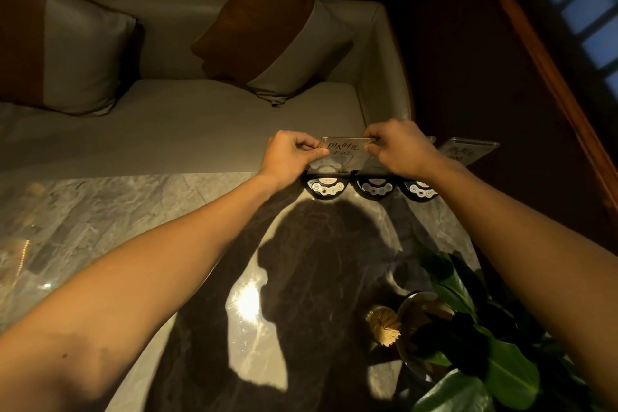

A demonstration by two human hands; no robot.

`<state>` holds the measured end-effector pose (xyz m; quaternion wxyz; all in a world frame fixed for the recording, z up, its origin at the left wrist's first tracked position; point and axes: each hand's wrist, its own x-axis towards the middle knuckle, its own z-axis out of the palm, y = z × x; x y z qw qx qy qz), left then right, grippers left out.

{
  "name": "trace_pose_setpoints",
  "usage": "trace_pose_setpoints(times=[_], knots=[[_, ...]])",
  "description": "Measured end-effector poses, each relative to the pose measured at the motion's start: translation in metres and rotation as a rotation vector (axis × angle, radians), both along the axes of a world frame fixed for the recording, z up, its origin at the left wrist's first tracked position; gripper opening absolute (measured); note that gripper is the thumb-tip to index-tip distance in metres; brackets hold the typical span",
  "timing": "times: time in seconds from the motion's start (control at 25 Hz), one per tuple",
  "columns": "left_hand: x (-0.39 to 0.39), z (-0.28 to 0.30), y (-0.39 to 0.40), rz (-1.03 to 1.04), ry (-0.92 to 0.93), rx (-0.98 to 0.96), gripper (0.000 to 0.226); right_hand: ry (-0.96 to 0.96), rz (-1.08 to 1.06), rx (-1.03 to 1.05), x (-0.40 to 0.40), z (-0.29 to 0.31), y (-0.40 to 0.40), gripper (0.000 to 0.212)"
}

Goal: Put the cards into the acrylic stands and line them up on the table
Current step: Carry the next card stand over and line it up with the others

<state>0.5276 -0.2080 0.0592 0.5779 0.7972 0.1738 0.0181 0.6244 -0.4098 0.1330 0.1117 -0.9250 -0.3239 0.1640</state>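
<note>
Both arms reach to the far edge of the marble table (140,211), just right of centre in the frame; the left hand (289,157) and the right hand (399,149) each pinch a side edge of a clear acrylic stand (346,152), thumbs and forefingers closed on it. The stand shows printed characters and "03", so a card seems to sit inside it already, though whether it is fully seated cannot be told. It stands above the leftmost of three black half-round call-button units (325,187) lined along the table edge. A second acrylic stand (468,149) waits further right, tilted, partly hidden by the right wrist.

The stand is probably light, stiff and slick; its polished faces would smear and slip under fingertips, so the side edges are the sensible hold, as here. Acrylic can scratch or chip on stone, so a gentle set-down seems wise.

A leafy plant (475,344) fills the lower right; a sofa with cushions (267,27) lies across the upper frame.
</note>
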Motion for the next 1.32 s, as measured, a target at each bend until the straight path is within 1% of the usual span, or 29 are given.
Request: trace_pose_setpoints(times=[0.28,0.4,0.64,0.96,1.12,1.32], knots=[[-0.002,0.0,0.0,-0.003,-0.005,-0.022,0.007,0.053,-0.045,0.042,0.0,-0.007,0.001,0.022],[-0.001,0.001,0.004,-0.018,0.018,-0.045,0.011,0.076,-0.065,0.06,0.0,-0.009,0.004,0.022],[0.003,0.0,0.009,-0.036,0.041,-0.031,0.01,0.093,-0.078,0.06,0.001,-0.008,0.007,0.023],[0.004,0.0,0.01,-0.08,0.044,0.01,0.014,0.075,-0.072,0.029,-0.002,-0.003,0.009,0.023],[0.002,-0.001,0.009,-0.078,0.029,0.024,0.012,0.063,-0.074,0.025,-0.004,-0.003,0.008,0.024],[0.003,-0.001,0.009,-0.064,0.031,0.033,0.011,0.094,-0.101,0.033,-0.003,-0.003,0.009,0.022]])
